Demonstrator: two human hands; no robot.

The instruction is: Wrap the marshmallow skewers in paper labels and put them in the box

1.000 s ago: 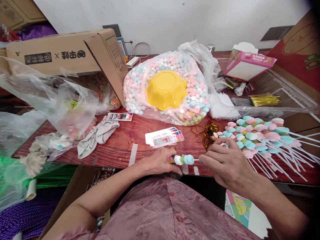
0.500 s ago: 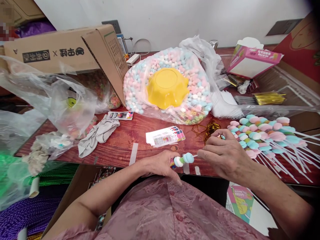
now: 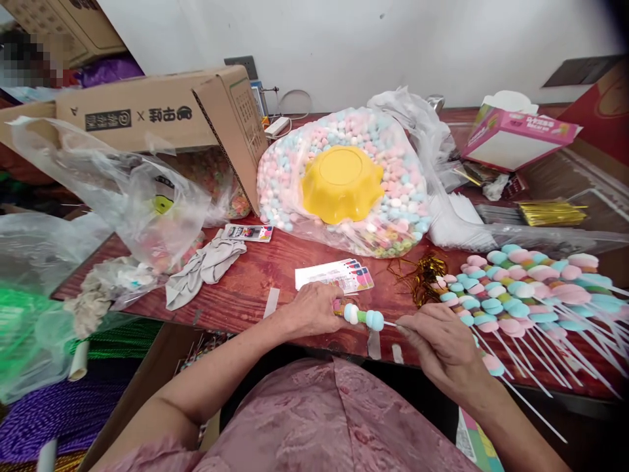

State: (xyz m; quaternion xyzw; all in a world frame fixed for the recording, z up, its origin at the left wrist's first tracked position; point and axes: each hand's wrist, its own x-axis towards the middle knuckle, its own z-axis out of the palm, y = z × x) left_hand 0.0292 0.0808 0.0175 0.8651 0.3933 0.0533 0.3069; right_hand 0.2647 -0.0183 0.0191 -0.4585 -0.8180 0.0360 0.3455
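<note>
Just over the table's front edge, a marshmallow skewer [image 3: 374,320] with white, green and blue pieces lies almost level between my hands. My left hand [image 3: 314,311] is closed around its left end, where a bit of pink and yellow shows at the fingertips. I cannot make out whether that bit is candy or wrapper. My right hand [image 3: 439,341] pinches the white stick on the right side. Right behind my left hand lie several printed white bags [image 3: 361,278], fanned out. A pile of finished-looking marshmallow skewers [image 3: 521,288] sits beyond my right hand, sticks pointing rightward and forward.
A big clear bag of marshmallows [image 3: 280,170] stands at the back, a yellow scalloped bowl [image 3: 341,180] upside down on it. Left are a cardboard box [image 3: 147,118] and grey gloves [image 3: 206,265]. Gold twist ties [image 3: 427,275] lie near the skewers; a pink carton [image 3: 523,134] stands back right.
My left hand has moved slightly up and now grips the skewer's end from behind. My right hand has moved down and right along the stick. The view has shifted a little.
</note>
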